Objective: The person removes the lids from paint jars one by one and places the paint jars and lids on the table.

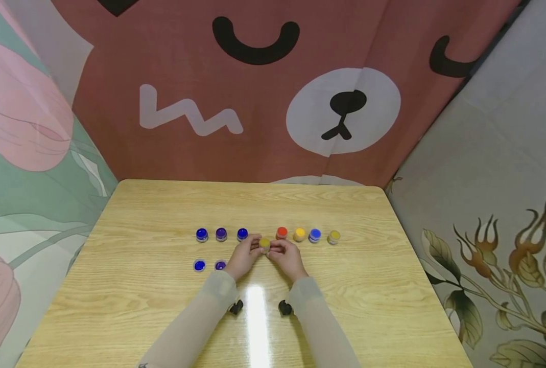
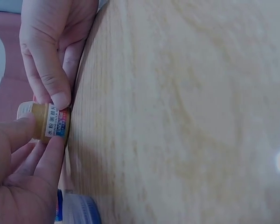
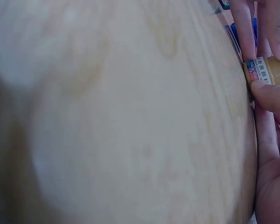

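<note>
A small paint jar with a dark yellow lid (image 1: 264, 244) is between the two hands at the middle of the table. My left hand (image 1: 245, 258) pinches it from the left side, thumb and fingers around it. From the right, my right hand (image 1: 289, 258) also pinches it with thumb and fingers. In the left wrist view the jar (image 2: 51, 122) shows its printed label, with fingertips on both sides. The right wrist view has the jar (image 3: 266, 71) at the right edge, the right thumb on its label.
Blue jars (image 1: 202, 235) and purple jars (image 1: 221, 234) stand in two rows at left. Right of the hands are a red jar (image 1: 282, 233), an orange-yellow jar (image 1: 299, 234), a light blue jar (image 1: 315, 235) and another dark yellow jar (image 1: 334, 237). Patterned cloths hang behind the wooden table (image 1: 139, 317).
</note>
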The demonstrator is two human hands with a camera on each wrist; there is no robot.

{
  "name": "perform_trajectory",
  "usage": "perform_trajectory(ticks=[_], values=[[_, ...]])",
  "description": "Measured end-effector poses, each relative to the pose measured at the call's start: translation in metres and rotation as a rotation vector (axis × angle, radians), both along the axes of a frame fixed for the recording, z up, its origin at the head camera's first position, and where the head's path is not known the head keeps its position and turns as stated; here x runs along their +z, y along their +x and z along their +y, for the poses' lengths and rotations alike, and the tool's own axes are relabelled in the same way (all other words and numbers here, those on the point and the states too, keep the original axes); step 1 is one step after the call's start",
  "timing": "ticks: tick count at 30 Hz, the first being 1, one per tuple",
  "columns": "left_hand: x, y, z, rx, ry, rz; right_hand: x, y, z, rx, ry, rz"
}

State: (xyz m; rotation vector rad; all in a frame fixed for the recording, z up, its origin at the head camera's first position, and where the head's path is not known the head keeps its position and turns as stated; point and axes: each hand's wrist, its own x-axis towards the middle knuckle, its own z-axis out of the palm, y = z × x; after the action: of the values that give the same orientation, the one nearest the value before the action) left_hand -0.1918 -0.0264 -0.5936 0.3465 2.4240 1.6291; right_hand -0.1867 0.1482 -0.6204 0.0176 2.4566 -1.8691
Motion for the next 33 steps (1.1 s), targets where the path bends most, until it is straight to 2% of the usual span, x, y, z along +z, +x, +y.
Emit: perform_trajectory(ticks=[4, 6, 10, 13, 21, 27, 33], values=[[0.005, 0.001, -0.002, -0.010, -0.003, -0.008, -0.001, -0.001, -0.001, -0.007, 0.007, -0.008], [0.008, 0.001, -0.003, -0.007, -0.020, 0.008, 0.000, -0.001, 0.000, -0.008, 0.002, -0.009], [0.013, -0.002, -0.005, -0.026, -0.068, 0.101, 0.001, 0.000, 0.000, -0.003, -0.001, -0.003], [0.015, -0.006, -0.005, -0.062, -0.104, 0.165, 0.001, 0.000, 0.001, -0.004, -0.004, 0.008], [0.020, -0.011, -0.006, -0.097, -0.197, 0.181, 0.001, 0.002, -0.001, -0.001, -0.016, 0.008], [0.019, -0.011, -0.006, -0.106, -0.211, 0.199, 0.004, 0.003, -0.001, 0.008, -0.010, 0.010], [0.021, -0.013, -0.004, -0.109, -0.241, 0.207, 0.005, 0.003, -0.002, -0.007, -0.047, 0.001]])
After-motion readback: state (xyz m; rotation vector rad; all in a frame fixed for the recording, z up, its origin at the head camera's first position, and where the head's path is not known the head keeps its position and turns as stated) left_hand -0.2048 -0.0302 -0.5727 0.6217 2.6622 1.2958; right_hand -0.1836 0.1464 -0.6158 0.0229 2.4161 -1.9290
